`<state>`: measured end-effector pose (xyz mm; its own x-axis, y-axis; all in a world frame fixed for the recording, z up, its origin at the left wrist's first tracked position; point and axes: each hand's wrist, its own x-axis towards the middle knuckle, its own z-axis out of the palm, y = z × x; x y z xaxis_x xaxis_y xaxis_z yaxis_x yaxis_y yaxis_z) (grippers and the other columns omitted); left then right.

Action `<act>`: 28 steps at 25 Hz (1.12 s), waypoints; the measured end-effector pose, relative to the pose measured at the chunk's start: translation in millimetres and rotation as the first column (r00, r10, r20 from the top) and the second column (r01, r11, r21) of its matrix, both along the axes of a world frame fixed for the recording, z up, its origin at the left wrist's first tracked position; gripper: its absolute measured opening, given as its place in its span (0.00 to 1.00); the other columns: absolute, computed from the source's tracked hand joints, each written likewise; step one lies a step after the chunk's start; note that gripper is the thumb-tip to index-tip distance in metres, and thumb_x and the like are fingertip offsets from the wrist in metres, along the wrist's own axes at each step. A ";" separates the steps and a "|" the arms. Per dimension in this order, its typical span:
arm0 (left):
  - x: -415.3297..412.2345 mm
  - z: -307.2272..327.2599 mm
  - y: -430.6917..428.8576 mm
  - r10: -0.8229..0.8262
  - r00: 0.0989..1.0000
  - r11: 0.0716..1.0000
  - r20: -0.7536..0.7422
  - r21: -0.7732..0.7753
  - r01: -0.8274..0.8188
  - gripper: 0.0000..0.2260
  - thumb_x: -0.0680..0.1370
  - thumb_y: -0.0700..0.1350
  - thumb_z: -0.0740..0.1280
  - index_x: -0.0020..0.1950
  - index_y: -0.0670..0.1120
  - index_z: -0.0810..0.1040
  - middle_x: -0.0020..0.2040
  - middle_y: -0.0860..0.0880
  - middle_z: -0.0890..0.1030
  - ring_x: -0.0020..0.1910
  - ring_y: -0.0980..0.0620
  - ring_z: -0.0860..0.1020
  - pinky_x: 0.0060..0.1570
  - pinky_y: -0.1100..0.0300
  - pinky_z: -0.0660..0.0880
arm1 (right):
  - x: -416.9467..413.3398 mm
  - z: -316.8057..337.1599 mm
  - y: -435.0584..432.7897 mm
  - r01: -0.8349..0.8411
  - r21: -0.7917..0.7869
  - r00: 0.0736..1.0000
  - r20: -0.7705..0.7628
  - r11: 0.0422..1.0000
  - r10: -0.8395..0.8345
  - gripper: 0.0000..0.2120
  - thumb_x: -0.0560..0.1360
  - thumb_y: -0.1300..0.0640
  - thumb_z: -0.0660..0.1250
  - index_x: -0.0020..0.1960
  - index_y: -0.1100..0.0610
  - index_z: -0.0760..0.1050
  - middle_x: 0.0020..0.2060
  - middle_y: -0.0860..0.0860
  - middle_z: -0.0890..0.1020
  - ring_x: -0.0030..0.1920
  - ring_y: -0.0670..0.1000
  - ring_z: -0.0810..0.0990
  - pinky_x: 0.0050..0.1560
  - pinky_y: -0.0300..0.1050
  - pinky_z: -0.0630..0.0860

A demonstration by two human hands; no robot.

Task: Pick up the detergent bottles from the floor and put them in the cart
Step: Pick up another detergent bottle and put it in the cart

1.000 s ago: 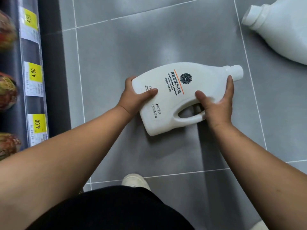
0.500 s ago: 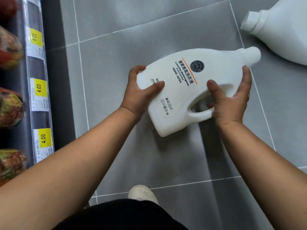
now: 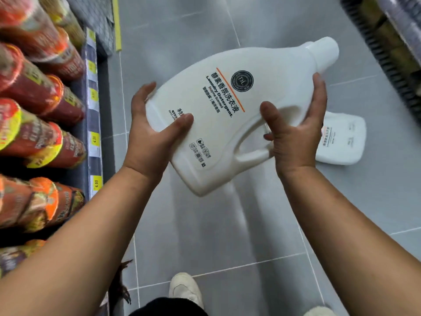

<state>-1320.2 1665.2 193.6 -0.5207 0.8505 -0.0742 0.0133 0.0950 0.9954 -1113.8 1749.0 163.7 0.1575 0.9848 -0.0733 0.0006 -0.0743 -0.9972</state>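
Observation:
A large white detergent bottle (image 3: pixel 230 115) with a black logo and an orange stripe hangs in the air above the grey floor, tilted, its cap toward the upper right. My left hand (image 3: pixel 152 131) grips its base end. My right hand (image 3: pixel 296 135) wraps around the handle and the neck side. A second white detergent bottle (image 3: pixel 341 140) lies flat on the floor behind my right hand, partly hidden by it. No cart is in view.
A shelf of red and orange packaged goods (image 3: pixel 38 124) with yellow price tags (image 3: pixel 95 183) runs along the left. Another dark shelf (image 3: pixel 391 49) stands at the upper right. My white shoe (image 3: pixel 184 290) is on the grey tiled floor (image 3: pixel 205 242) below.
The bottle has been lifted off the floor and now sits higher in both hands. The view has risen, showing more of the left shelf and the second bottle's base end.

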 end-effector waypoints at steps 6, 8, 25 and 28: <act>27.9 228.8 11.0 -0.038 0.999 0.992 0.012 0.117 0.036 0.33 0.64 0.49 0.75 0.65 0.51 0.65 0.63 0.45 0.73 0.56 0.54 0.79 0.55 0.58 0.77 | 30.6 235.8 3.8 0.054 0.090 0.999 0.005 0.995 -0.054 0.44 0.53 0.31 0.79 0.65 0.24 0.63 0.71 0.49 0.69 0.67 0.54 0.76 0.58 0.70 0.76; 42.5 310.0 10.4 -0.075 0.997 0.987 0.015 0.145 0.072 0.34 0.64 0.49 0.75 0.66 0.50 0.65 0.63 0.45 0.73 0.55 0.56 0.79 0.53 0.60 0.76 | 46.2 316.8 -0.8 0.065 0.133 0.998 -0.015 0.989 -0.064 0.43 0.55 0.33 0.80 0.66 0.26 0.64 0.72 0.50 0.69 0.67 0.55 0.76 0.58 0.72 0.75; 220.0 720.0 -46.5 -0.541 0.836 0.737 -0.091 0.428 0.524 0.33 0.60 0.53 0.77 0.62 0.60 0.70 0.58 0.50 0.77 0.53 0.52 0.81 0.52 0.49 0.81 | 237.3 727.2 -168.4 0.458 0.490 0.875 -0.102 0.742 -0.472 0.48 0.58 0.43 0.81 0.74 0.37 0.62 0.70 0.43 0.65 0.68 0.46 0.72 0.68 0.50 0.74; 249.5 733.0 -62.3 -0.687 0.723 0.622 -0.069 0.459 0.635 0.30 0.60 0.53 0.77 0.60 0.61 0.71 0.58 0.52 0.78 0.54 0.51 0.81 0.53 0.46 0.80 | 257.1 746.9 -223.1 0.575 0.525 0.782 -0.127 0.628 -0.610 0.46 0.58 0.42 0.83 0.69 0.31 0.64 0.71 0.44 0.66 0.69 0.48 0.72 0.68 0.56 0.73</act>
<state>-1070.7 1602.9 926.6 0.1834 0.9146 0.3605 -0.2009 -0.3241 0.9245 -856.7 1525.9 910.6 0.7068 0.5574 0.4355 0.1978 0.4353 -0.8783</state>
